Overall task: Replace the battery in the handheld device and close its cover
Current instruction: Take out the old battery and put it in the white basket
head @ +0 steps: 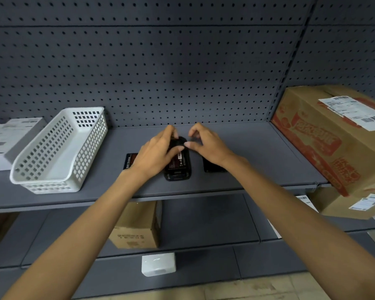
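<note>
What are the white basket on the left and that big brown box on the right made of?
The white basket looks like moulded plastic: smooth, slightly glossy, with even rows of cut-out holes in its walls. The big brown box seems to be corrugated cardboard: matt brown, with red printing and white paper labels stuck on top.

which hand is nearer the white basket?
Left. The left hand rests on the handheld device, a short way right of the white basket; the right hand is beyond the device.
</note>
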